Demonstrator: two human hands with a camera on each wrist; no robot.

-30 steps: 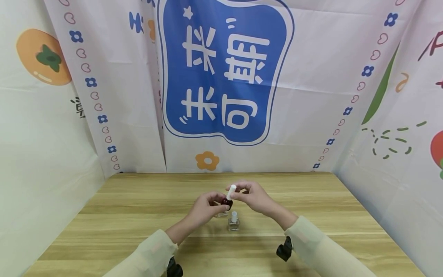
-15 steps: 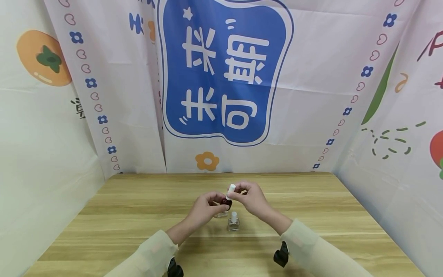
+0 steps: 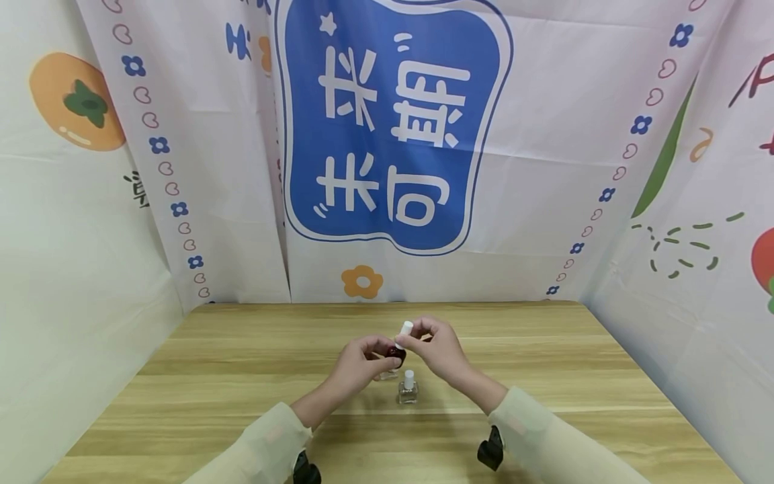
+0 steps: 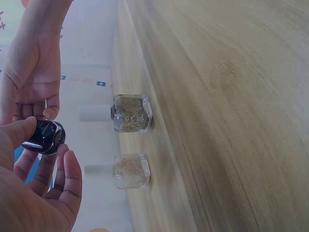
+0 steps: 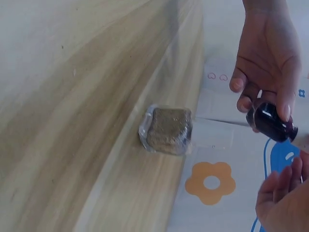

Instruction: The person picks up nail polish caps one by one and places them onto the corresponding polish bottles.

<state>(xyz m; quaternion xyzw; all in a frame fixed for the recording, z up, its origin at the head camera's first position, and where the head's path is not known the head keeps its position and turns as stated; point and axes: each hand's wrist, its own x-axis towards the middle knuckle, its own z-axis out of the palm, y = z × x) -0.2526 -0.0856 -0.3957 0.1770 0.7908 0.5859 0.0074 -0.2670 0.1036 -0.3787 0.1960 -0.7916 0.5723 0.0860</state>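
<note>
My left hand holds a dark red nail polish bottle by its body, between thumb and fingers, above the table. The bottle tilts, its white cap uppermost. My right hand pinches that cap with thumb and fingers; the cap sits at the bottle's neck. Below the hands a nail polish bottle with gold-grey glitter stands upright, white-capped. Beside it in the left wrist view is a paler clear nail polish bottle; my left hand mostly hides it in the head view.
The wooden table reaches back to a white printed cloth, which also hangs along both sides. A black wrist camera hangs below the right sleeve, another below the left.
My right hand has turned a little on the cap, its wrist and sleeve shifting slightly left and down. The left hand and the standing bottles have stayed put.
</note>
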